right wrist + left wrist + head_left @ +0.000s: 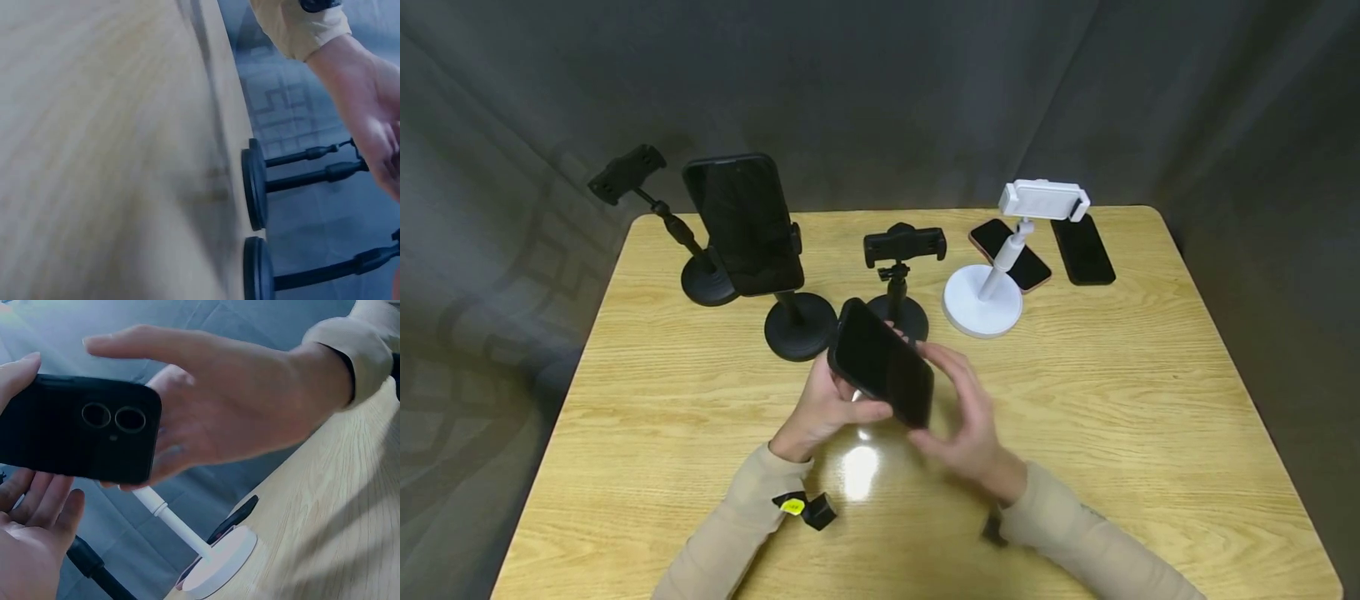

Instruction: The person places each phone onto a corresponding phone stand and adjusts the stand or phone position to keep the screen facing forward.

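Observation:
A black smartphone (880, 362) is held tilted above the middle of the table, its dark screen toward the head camera. My left hand (827, 408) grips it by its long edges, thumb on the near one and fingers on the far one. Around the phone's right end my right hand (966, 425) spreads thumb and fingers. In the left wrist view the thumb stands straight, apart from the phone's back (69, 431) with its two lenses; whether the fingers touch it cannot be told. Just behind the phone stands a black phone stand (904, 244) with a bare clamp.
To the left, another black stand (797, 327) carries a large black phone (745, 225), beside a third black stand (628, 173). A white stand (982, 302) is at the right back, near a pink-edged phone (1030, 268) and a black phone (1084, 252). A dark curtain (880, 100) hangs behind.

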`<state>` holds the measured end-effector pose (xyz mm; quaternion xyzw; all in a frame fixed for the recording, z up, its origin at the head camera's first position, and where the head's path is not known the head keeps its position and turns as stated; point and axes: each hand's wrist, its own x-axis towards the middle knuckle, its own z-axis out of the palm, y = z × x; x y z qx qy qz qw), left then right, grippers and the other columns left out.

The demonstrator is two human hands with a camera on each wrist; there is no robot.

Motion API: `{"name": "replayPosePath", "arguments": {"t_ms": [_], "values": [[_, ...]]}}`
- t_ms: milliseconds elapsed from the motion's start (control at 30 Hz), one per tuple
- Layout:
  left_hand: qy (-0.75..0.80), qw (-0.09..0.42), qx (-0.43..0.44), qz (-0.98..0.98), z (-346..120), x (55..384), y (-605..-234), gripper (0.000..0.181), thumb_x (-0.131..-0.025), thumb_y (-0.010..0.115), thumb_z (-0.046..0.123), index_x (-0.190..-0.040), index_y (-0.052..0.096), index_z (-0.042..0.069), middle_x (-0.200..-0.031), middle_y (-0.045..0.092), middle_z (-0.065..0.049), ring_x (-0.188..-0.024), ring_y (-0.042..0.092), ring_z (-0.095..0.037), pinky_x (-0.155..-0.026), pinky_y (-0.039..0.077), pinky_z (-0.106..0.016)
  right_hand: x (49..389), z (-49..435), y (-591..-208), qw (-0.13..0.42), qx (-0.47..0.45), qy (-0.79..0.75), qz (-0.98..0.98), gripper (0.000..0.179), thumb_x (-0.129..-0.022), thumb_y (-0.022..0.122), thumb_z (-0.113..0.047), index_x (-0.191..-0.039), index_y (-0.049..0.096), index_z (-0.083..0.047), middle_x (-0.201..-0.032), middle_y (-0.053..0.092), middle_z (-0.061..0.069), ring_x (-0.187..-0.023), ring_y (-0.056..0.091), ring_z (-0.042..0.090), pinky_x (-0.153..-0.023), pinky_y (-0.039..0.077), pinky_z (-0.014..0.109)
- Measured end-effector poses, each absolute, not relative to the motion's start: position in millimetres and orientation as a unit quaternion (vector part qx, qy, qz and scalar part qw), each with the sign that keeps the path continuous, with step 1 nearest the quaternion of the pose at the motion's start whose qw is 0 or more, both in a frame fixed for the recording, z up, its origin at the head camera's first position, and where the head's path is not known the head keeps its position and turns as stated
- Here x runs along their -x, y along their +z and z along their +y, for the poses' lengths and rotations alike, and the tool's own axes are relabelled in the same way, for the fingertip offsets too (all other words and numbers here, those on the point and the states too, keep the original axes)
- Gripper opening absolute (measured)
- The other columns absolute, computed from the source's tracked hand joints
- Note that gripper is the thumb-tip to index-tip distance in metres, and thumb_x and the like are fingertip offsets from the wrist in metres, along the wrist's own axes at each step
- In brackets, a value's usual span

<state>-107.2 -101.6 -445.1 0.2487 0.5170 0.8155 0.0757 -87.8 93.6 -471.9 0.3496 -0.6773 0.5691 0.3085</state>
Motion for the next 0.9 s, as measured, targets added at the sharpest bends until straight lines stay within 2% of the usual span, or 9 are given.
{"name": "replayPosePath", "arguments": {"t_ms": [200,400,500,600,700,800,900], "values": [[0.807,0.082,-0.259,0.524,-102,108,-447,0.085,-0.078,0.093,0.029,-0.147,0.049,0.009,-0.142,0.058,0.001,-0.132,0.056,-0.014,-0.114,0.045,-0.030,96,99,-461,0.306,-0.359,0.592,-0.653,0.086,-0.093,0.077,-0.042,-0.132,0.045,0.028,-0.141,0.057,0.028,-0.135,0.053,0.031,-0.117,0.042,0.044],[0.788,0.068,-0.270,0.549,-102,109,-448,0.097,-0.078,0.093,0.031,-0.146,0.041,-0.013,-0.142,0.056,-0.004,-0.128,0.057,-0.015,-0.112,0.047,-0.030,101,103,-451,0.291,-0.354,0.598,-0.658,0.084,-0.092,0.078,-0.038,-0.134,0.045,0.027,-0.143,0.057,0.024,-0.135,0.053,0.031,-0.117,0.042,0.045],[0.765,0.054,-0.275,0.579,-102,109,-448,0.103,-0.076,0.093,0.039,-0.143,0.039,-0.019,-0.141,0.053,-0.011,-0.129,0.053,-0.016,-0.114,0.045,-0.032,101,103,-446,0.271,-0.351,0.588,-0.676,0.086,-0.093,0.077,-0.042,-0.136,0.045,0.025,-0.144,0.055,0.025,-0.136,0.053,0.030,-0.117,0.042,0.044],[0.744,0.043,-0.284,0.603,-103,109,-450,0.100,-0.076,0.092,0.040,-0.140,0.042,-0.019,-0.140,0.050,-0.021,-0.129,0.050,-0.016,-0.115,0.045,-0.033,102,103,-443,0.230,-0.355,0.587,-0.690,0.092,-0.092,0.077,-0.046,-0.141,0.042,0.023,-0.147,0.052,0.027,-0.139,0.051,0.029,-0.118,0.041,0.043],[0.728,0.038,-0.302,0.614,-103,109,-451,0.088,-0.076,0.094,0.020,-0.139,0.045,-0.018,-0.137,0.048,-0.028,-0.128,0.052,-0.016,-0.114,0.046,-0.036,102,103,-440,0.182,-0.363,0.594,-0.694,0.098,-0.090,0.078,-0.048,-0.147,0.036,0.019,-0.151,0.049,0.029,-0.142,0.049,0.028,-0.120,0.039,0.042],[0.712,0.034,-0.316,0.626,-102,109,-451,0.083,-0.069,0.090,-0.006,-0.139,0.047,-0.015,-0.136,0.049,-0.029,-0.128,0.054,-0.017,-0.113,0.047,-0.039,104,102,-437,0.146,-0.375,0.603,-0.689,0.104,-0.088,0.081,-0.046,-0.151,0.029,0.018,-0.153,0.045,0.030,-0.144,0.047,0.029,-0.121,0.037,0.043],[0.688,0.031,-0.320,0.650,-102,108,-450,0.085,-0.063,0.088,-0.013,-0.139,0.050,-0.012,-0.135,0.051,-0.026,-0.126,0.056,-0.020,-0.113,0.047,-0.039,105,101,-435,0.118,-0.385,0.615,-0.678,0.107,-0.086,0.083,-0.042,-0.153,0.024,0.017,-0.155,0.043,0.029,-0.145,0.046,0.029,-0.123,0.034,0.045]]}}
